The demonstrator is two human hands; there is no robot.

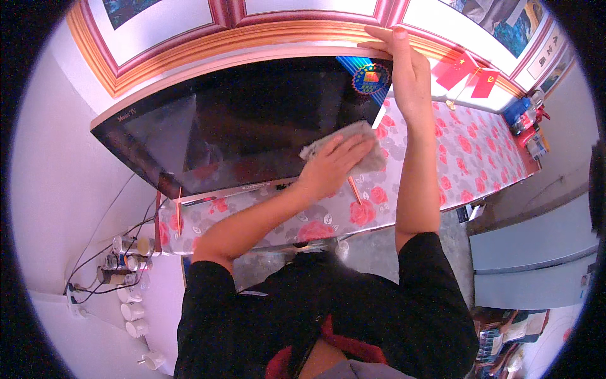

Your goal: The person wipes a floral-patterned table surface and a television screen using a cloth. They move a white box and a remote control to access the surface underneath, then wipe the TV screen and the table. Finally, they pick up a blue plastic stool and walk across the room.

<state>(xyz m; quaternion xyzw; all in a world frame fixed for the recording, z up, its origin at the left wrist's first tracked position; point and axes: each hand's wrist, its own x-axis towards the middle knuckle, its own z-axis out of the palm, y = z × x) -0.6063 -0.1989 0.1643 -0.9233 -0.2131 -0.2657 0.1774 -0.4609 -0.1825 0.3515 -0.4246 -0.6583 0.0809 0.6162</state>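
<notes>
A flat-screen television [246, 118] with a pale frame stands on a cabinet covered by a rose-patterned tablecloth [315, 230]. Flat on a grey cloth [374, 158] lies my left hand [336, 163], pressing it against the lower right part of the screen. My right hand [409, 71] is raised at the television's top right corner, its fingers spread and reaching over the top edge. A blue sticker [370, 79] is on the screen beside that hand.
Framed pictures [307, 28] line the wall behind. Two small red flags [485, 83] stand on the cloth at right, with packages [525, 113] at its far end. Cables [137, 232], jars [125, 245] and white mugs [132, 311] are at left. A pale cabinet-like appliance [535, 265] stands at right.
</notes>
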